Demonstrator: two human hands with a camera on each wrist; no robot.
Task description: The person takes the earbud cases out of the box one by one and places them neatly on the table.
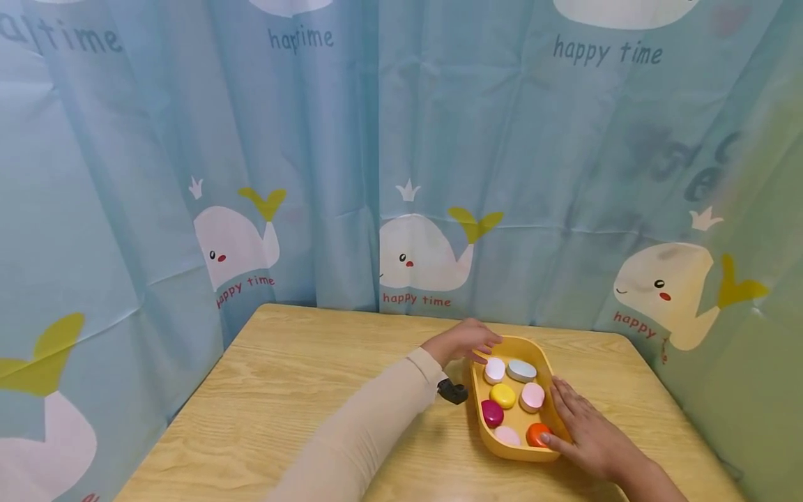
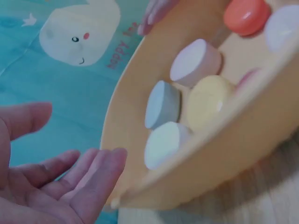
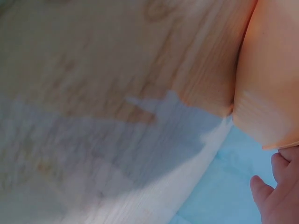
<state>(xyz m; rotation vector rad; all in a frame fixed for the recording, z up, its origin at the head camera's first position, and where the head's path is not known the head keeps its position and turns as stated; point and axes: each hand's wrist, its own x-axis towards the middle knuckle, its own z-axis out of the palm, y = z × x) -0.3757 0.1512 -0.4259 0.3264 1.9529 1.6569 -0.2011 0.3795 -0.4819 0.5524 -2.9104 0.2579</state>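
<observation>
An orange-yellow tray with rounded corners stands on the table. In it lie several smooth, rounded toy pebbles: white, light blue, yellow, pink, magenta, pale pink and orange-red. My left hand is at the tray's far left corner, palm turned up in the left wrist view, with nothing held. Along the right wall lies my right hand, fingers extended, its thumb over the rim by the orange-red pebble. The right wrist view shows only part of this hand.
The tray sits on the right half of a wooden table. A blue curtain printed with whales hangs behind and around the table. A black strap piece is at my left wrist, beside the tray's left wall.
</observation>
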